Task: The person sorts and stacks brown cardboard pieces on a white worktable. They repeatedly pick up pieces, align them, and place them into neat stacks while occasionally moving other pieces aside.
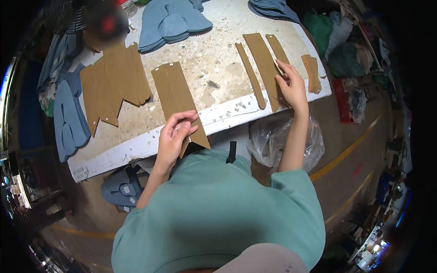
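Left hand (174,136): the grip is closed in a pinch, thumb above and fingers beneath, on the lower end of a long tan-brown tapered leather panel (178,101). The panel's upper part lies flat on the white, scuffed counter (214,63) while its wider lower end overhangs the near edge, which leaves room for the fingers to pass under it.

Right hand (291,86): the palm faces down with the fingers spread and pressing, not closed around anything, on a wide tan-brown leather strip (264,63). A small pale tag appears to sit under the fingertips, though its nature cannot be told. The flat press appears to keep the strip from sliding.

Beside that strip lie a narrow tan-brown leather strip (251,75) and a shorter tan-brown strip (278,48), set roughly parallel and apart, so that each can be lifted singly. A small folded tan-brown piece (312,70) rests near the counter's right edge.

Farther out, a fanned stack of tan-brown pointed panels (114,82) overlaps at the left, with stacks of light-blue cut fabric pieces (170,22) beyond. A clear plastic bag (273,141) hangs below the counter edge.
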`<state>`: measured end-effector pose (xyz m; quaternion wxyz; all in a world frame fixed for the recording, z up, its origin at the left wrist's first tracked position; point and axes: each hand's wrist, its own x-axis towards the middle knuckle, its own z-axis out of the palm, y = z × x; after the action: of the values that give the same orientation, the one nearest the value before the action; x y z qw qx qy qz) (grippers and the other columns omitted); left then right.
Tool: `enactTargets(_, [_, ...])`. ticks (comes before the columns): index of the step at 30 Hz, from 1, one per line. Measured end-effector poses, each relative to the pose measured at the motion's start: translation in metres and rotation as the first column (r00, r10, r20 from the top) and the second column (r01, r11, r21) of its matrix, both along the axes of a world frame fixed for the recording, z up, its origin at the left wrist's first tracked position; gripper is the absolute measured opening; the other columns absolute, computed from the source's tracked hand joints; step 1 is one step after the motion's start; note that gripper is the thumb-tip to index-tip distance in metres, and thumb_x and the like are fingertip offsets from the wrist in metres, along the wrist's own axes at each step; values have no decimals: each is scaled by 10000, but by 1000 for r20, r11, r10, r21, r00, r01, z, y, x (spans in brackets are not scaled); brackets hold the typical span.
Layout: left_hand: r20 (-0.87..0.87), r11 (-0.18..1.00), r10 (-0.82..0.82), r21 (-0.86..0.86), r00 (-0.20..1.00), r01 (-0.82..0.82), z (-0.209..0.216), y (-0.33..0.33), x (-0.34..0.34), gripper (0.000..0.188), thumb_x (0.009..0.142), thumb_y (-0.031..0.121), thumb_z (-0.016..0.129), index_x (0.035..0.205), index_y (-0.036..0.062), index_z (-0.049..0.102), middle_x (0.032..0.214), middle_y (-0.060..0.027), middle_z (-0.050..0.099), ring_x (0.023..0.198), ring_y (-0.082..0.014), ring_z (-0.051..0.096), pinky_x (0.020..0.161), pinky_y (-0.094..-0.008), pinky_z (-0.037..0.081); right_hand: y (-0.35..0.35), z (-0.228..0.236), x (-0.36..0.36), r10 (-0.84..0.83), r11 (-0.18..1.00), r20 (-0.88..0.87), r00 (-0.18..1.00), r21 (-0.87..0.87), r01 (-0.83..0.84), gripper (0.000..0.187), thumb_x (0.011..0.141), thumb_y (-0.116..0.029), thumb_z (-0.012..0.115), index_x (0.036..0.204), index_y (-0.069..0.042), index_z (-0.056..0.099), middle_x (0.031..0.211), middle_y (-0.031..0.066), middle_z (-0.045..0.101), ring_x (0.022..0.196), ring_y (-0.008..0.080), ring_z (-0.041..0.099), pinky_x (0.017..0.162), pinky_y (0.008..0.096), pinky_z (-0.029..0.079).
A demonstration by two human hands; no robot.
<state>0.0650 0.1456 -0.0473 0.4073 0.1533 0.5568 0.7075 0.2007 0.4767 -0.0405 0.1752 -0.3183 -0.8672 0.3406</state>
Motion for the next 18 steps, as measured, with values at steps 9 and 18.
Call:
enactTargets(9, [-115,967,-65,-254,991,34,20,-52,-26,205,1003,143,476,1107,3,583,877,-87,681,766,-140,675,684,-232,537,-50,-11,0,-205,918,42,978,355,177,675,721,-178,740,1351,-81,518,1172,174,549,1081,346,522,974,420,425])
enactTargets(18, [-75,878,-274,-427,959,218,2,-85,2,278,990,165,533,1118,-62,630,912,-99,699,847,-118,657,783,-248,526,-96,27,10,123,956,-22,992,-266,-125,439,895,-106,640,1324,-83,550,764,59,668,694,101,618,678,250,494])
